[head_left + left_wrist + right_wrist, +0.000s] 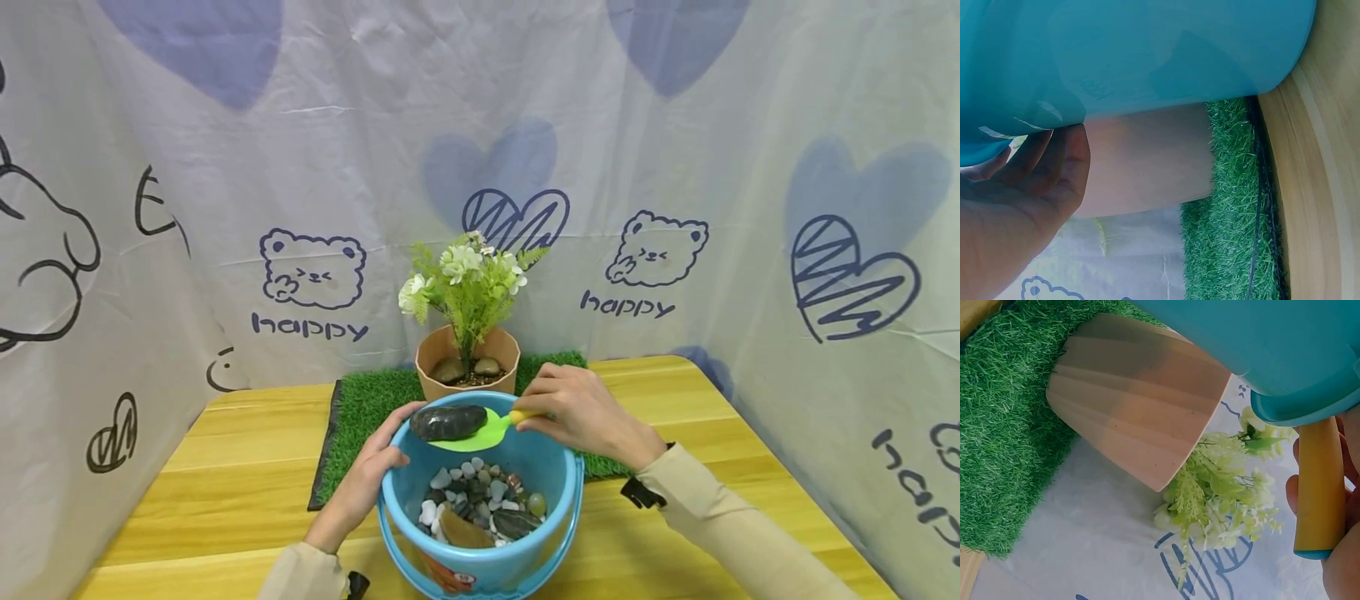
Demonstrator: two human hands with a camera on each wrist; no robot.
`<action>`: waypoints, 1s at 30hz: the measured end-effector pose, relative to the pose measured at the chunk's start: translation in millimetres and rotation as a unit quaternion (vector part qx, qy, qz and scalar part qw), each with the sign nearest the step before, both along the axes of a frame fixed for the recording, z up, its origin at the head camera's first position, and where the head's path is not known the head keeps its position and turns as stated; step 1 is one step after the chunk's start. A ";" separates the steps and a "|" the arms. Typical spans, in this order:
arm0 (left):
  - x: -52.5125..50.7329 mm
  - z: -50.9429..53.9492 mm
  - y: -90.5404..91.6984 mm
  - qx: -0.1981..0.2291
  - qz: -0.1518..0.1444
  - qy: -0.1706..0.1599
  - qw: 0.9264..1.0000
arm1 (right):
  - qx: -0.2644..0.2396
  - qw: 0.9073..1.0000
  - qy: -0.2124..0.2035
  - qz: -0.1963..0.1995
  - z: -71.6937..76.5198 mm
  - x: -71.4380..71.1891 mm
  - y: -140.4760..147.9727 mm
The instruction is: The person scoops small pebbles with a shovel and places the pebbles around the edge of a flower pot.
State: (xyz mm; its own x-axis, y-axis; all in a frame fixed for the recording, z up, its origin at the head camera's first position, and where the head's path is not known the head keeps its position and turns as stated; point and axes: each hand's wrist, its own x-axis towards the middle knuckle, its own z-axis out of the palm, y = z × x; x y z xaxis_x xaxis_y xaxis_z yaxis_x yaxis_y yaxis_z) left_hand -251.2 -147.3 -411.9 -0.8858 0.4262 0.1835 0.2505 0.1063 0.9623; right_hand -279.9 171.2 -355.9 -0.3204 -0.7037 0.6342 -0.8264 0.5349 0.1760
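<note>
My right hand (573, 408) grips the yellow handle (1320, 494) of a small green toy shovel (491, 430), held level over the mouth of a blue bucket (487, 575). On the shovel's blade lies a large dark, shiny stone (447, 422). My left hand (363, 479) holds the bucket's left rim, thumb at the inner edge and fingers against the outside wall. Inside the bucket are many small pebbles (477, 486), a larger brown stone (462, 530) and a dark striped stone (516, 523). The bucket's side hides part of my left fingers in the left wrist view.
Behind the bucket stands a peach flowerpot (468, 389) holding white flowers (461, 263), green leaves and two stones on its soil. The pot sits on an artificial grass mat (360, 417). Beneath is a yellow wood-grain table (217, 483), with printed cloth (480, 83) around it.
</note>
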 end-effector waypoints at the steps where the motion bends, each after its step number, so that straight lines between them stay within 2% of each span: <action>1: -0.1 -0.2 0.0 0.000 0.000 0.000 1.000 | -0.003 1.000 0.003 0.001 -0.7 -0.3 0.4; 10: 1.3 -1.4 0.0 -0.005 0.006 -0.003 1.000 | -0.016 1.000 0.009 -0.006 -3.4 -8.4 7.4; 16: -0.3 -1.8 0.4 -0.003 0.005 0.004 1.000 | -0.016 1.000 0.015 -0.022 1.8 -18.1 12.1; 22: -0.4 -2.3 1.3 0.008 0.012 0.004 1.000 | -0.007 0.999 0.011 -0.050 7.0 -35.9 16.2; 30: 1.4 -0.8 1.2 0.005 0.011 0.008 1.000 | 0.014 0.995 -0.008 -0.102 3.1 -65.1 15.6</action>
